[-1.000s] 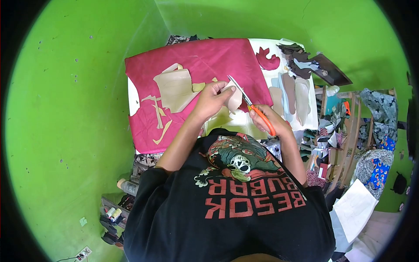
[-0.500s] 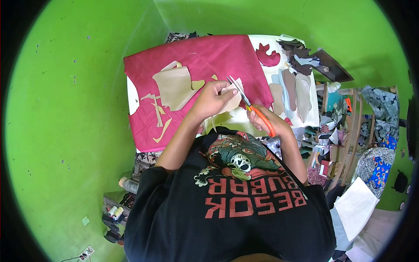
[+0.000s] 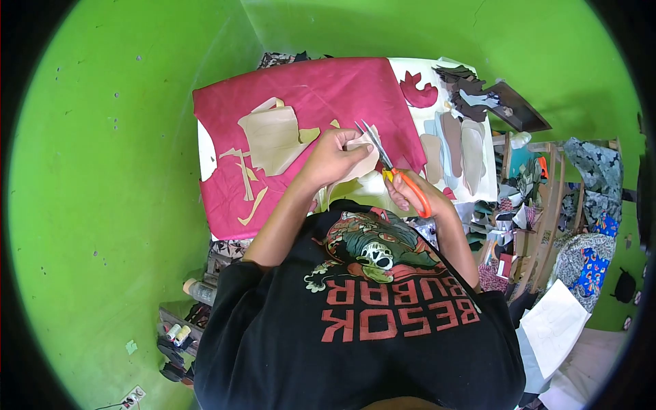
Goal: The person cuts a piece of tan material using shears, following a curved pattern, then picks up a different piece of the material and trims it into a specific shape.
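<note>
My left hand (image 3: pixel 333 158) is closed on a beige, leather-like piece (image 3: pixel 363 166), pinching it between thumb and fingers above the table. My right hand (image 3: pixel 415 193) grips a pair of scissors (image 3: pixel 414 194) with orange handles. Their metal blades point up and to the left, slightly apart, at the right edge of the beige piece. Whether an edge lies between the blades is hard to make out. To the left, a larger beige sheet (image 3: pixel 270 140) lies on red material (image 3: pixel 328 85), with narrow offcuts (image 3: pixel 254 207) near it.
On the right of the white tabletop (image 3: pixel 488 181) lie several sole-shaped pieces (image 3: pixel 471 154), a curved red scrap (image 3: pixel 418 92) and dark cut pieces (image 3: pixel 471 102). A dark tray (image 3: pixel 523 109) sits at the back right corner. Right of the table stands a cluttered wooden rack (image 3: pixel 547 215).
The scissor blades and handles have spread a little farther apart. The beige piece has shifted slightly in my left hand, while both hands stay in nearly the same place.
</note>
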`<state>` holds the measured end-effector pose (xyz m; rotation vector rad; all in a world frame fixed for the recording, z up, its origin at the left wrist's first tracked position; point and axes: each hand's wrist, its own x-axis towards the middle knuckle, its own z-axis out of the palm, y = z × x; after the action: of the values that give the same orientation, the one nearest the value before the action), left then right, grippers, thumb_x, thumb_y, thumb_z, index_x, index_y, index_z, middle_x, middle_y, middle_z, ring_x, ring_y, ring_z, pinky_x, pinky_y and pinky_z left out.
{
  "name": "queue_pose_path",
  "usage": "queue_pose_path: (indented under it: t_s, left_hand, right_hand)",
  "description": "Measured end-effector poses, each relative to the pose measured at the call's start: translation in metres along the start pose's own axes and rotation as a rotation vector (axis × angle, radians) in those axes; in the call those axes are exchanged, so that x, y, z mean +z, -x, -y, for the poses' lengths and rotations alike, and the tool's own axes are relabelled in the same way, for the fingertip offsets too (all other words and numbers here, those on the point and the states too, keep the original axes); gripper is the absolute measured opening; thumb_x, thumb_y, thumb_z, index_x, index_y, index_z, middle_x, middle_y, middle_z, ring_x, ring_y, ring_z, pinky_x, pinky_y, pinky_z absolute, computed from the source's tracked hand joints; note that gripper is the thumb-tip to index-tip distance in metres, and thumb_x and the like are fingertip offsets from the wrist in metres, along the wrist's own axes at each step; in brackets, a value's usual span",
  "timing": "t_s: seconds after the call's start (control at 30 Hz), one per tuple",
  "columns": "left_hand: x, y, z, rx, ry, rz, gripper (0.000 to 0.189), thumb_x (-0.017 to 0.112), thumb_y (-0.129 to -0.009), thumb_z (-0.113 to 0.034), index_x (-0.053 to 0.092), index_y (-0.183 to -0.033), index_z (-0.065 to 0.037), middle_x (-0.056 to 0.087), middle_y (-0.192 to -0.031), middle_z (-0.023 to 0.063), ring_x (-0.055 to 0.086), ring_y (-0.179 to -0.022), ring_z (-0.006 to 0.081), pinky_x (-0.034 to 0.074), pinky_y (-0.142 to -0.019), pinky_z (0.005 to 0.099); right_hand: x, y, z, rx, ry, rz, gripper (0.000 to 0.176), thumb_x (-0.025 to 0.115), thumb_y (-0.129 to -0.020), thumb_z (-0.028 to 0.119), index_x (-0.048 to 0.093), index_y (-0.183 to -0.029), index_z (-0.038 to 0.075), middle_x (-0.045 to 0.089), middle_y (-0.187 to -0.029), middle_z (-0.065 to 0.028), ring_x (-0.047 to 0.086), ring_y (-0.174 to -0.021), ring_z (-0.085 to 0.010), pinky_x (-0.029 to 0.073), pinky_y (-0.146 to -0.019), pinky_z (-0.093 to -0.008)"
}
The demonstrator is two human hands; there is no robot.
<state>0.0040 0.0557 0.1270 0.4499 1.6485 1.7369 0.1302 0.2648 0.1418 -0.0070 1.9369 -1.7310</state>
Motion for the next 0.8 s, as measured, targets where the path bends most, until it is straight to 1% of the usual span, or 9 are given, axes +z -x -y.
queue_pose_path:
  t_s: [0.03, 0.27, 0.37, 0.43, 0.47, 0.53, 0.63, 0.77, 0.8]
  left_hand:
    - [0.000, 0.001, -0.001, -0.006, -0.013, 0.004, 0.017, 0.067, -0.096, -0.012, 0.072, -0.104, 0.002, 0.073, -0.087, 0.0027, 0.063, -0.075, 0.0059, 0.051, -0.068, 0.0265]
    - [-0.002, 0.002, -0.004, 0.009, 0.057, 0.000, 0.018, 0.067, -0.096, -0.012, 0.071, -0.105, 0.003, 0.073, -0.089, 0.0021, 0.062, -0.076, 0.0057, 0.051, -0.069, 0.0270]
    - [-0.003, 0.004, -0.012, 0.020, -0.041, -0.004, 0.017, 0.069, -0.096, -0.014, 0.073, -0.103, 0.000, 0.071, -0.085, 0.0000, 0.060, -0.074, 0.0039, 0.050, -0.067, 0.0249]
    - [-0.003, 0.006, -0.017, 0.029, -0.097, 0.000, 0.016, 0.069, -0.095, -0.014, 0.073, -0.103, 0.000, 0.071, -0.084, -0.0004, 0.059, -0.073, 0.0033, 0.049, -0.066, 0.0251]
    - [-0.004, 0.006, -0.016, 0.029, -0.096, -0.003, 0.016, 0.069, -0.095, -0.014, 0.073, -0.103, 0.000, 0.071, -0.084, -0.0004, 0.059, -0.073, 0.0033, 0.049, -0.066, 0.0251]
    - [-0.005, 0.005, -0.013, 0.029, -0.101, 0.028, 0.016, 0.069, -0.095, -0.013, 0.073, -0.103, 0.000, 0.071, -0.083, -0.0004, 0.059, -0.073, 0.0036, 0.049, -0.066, 0.0256]
    - [-0.004, 0.003, -0.009, 0.019, -0.125, 0.021, 0.015, 0.068, -0.095, -0.012, 0.073, -0.103, 0.000, 0.071, -0.084, 0.0002, 0.060, -0.073, 0.0043, 0.050, -0.067, 0.0256]
    - [0.000, -0.001, 0.001, 0.041, -0.021, -0.009, 0.015, 0.068, -0.095, -0.012, 0.072, -0.103, 0.000, 0.072, -0.085, 0.0006, 0.061, -0.073, 0.0050, 0.050, -0.067, 0.0256]
    - [0.000, -0.003, 0.001, 0.029, -0.018, -0.011, 0.015, 0.068, -0.095, -0.012, 0.072, -0.103, 0.000, 0.072, -0.085, 0.0007, 0.061, -0.073, 0.0052, 0.050, -0.067, 0.0256]
  right_hand:
    - [0.000, 0.000, 0.001, 0.035, 0.032, 0.008, 0.076, 0.031, -0.095, 0.079, 0.047, -0.082, 0.006, 0.041, -0.060, 0.0012, 0.041, -0.051, -0.0104, 0.033, -0.051, -0.0266]
    - [0.000, -0.008, -0.013, 0.026, 0.075, -0.030, 0.073, 0.036, -0.096, 0.077, 0.049, -0.088, 0.006, 0.040, -0.063, 0.0013, 0.040, -0.056, -0.0104, 0.034, -0.054, -0.0277]
    - [0.002, -0.012, -0.027, -0.002, 0.139, -0.128, 0.071, 0.039, -0.095, 0.077, 0.048, -0.090, 0.006, 0.039, -0.065, 0.0018, 0.039, -0.059, -0.0105, 0.035, -0.056, -0.0273]
    - [0.002, -0.014, -0.028, 0.000, 0.167, -0.114, 0.076, 0.040, -0.094, 0.079, 0.053, -0.099, 0.004, 0.046, -0.070, -0.0003, 0.046, -0.063, -0.0127, 0.039, -0.055, -0.0316]
    - [0.000, -0.014, -0.028, 0.001, 0.168, -0.112, 0.076, 0.040, -0.094, 0.079, 0.053, -0.099, 0.004, 0.046, -0.070, -0.0003, 0.046, -0.063, -0.0127, 0.039, -0.055, -0.0316]
    - [-0.003, -0.012, -0.020, 0.113, 0.128, -0.010, 0.077, 0.041, -0.093, 0.080, 0.054, -0.099, 0.004, 0.046, -0.070, -0.0010, 0.047, -0.063, -0.0133, 0.039, -0.055, -0.0324]
    - [-0.003, -0.004, 0.007, 0.182, 0.194, -0.037, 0.077, 0.041, -0.092, 0.081, 0.055, -0.096, 0.005, 0.044, -0.067, 0.0001, 0.047, -0.061, -0.0131, 0.039, -0.054, -0.0324]
    - [-0.010, -0.004, -0.006, 0.189, 0.212, 0.007, 0.078, 0.040, -0.092, 0.081, 0.055, -0.100, 0.005, 0.047, -0.074, -0.0022, 0.049, -0.064, -0.0133, 0.041, -0.056, -0.0319]
    - [-0.006, -0.004, -0.009, 0.133, 0.163, -0.038, 0.074, 0.043, -0.093, 0.078, 0.051, -0.095, 0.005, 0.046, -0.074, -0.0018, 0.049, -0.065, -0.0129, 0.041, -0.059, -0.0301]
